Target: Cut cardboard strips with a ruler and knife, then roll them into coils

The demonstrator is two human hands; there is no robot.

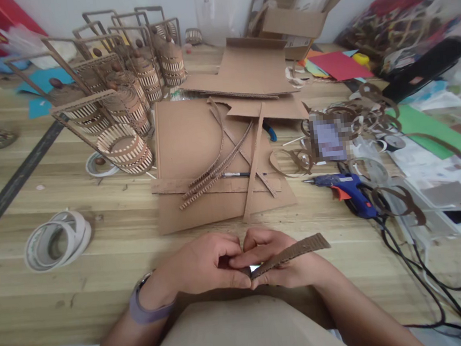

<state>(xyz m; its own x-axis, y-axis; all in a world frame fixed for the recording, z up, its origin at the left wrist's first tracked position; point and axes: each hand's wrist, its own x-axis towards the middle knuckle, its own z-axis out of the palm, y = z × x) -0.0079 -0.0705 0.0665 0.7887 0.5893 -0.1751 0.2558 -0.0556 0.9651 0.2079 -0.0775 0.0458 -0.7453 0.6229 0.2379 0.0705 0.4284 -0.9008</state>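
Near the table's front edge, my left hand (210, 263) and my right hand (278, 257) meet with their fingertips together. Both pinch a brown corrugated cardboard strip (297, 250), whose free end sticks out to the right over my right hand. The part of the strip between my fingers is mostly hidden. Beyond my hands, several loose cardboard strips (215, 177) and a pen (236, 174) lie on a flat cardboard sheet (183, 139).
A blue glue gun (349, 189) with black cables lies at the right, near curled strips (370, 107). White tape rolls (57, 242) sit at the left. Small lantern-like baskets (125, 150) with handles stand at the back left. A cardboard box (292, 22) is behind.
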